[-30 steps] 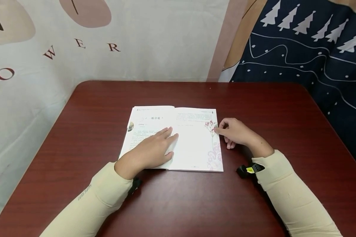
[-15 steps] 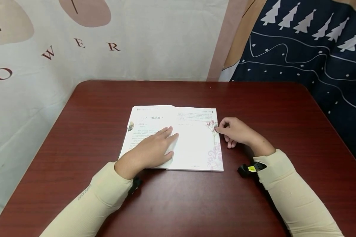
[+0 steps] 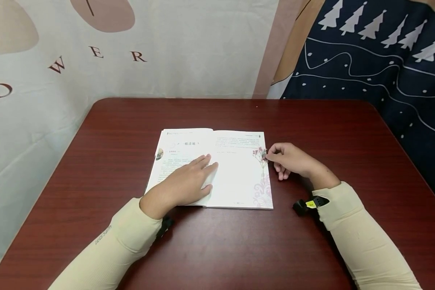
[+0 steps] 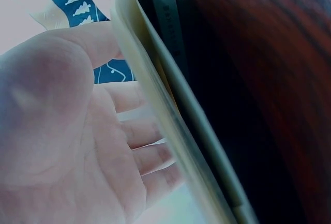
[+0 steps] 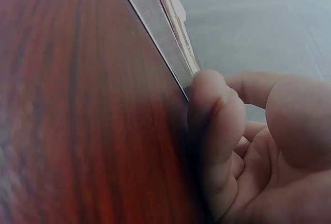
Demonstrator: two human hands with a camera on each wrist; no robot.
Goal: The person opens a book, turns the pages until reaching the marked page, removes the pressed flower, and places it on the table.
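An open book (image 3: pixel 235 177) lies on the table, with printed text on both pages and a pink flower drawing along the right-hand margin. My left hand (image 3: pixel 188 179) rests spread across the left page, fingertips reaching past the centre fold. In the left wrist view, its palm (image 4: pixel 57 125) shows beside the curved page edges (image 4: pixel 170 100). At the right edge of the book, my right hand (image 3: pixel 291 161) pinches the margin between thumb and forefinger, the other fingers curled below. The right wrist view shows its fingertips (image 5: pixel 209 87) right at the book's edge (image 5: pixel 165 32).
The dark red-brown table (image 3: pixel 239 249) spreads around the book. A pale curtain (image 3: pixel 188 52) with letters hangs behind its far edge, and a navy tree-print cloth (image 3: pixel 369 60) hangs at the right. A black wrist camera (image 3: pixel 301 207) sits below the right cuff.
My right hand has slid slightly rightward, its thumb drawing back toward the page's outer edge and exposing more of the margin picture. The left hand stays where it was.
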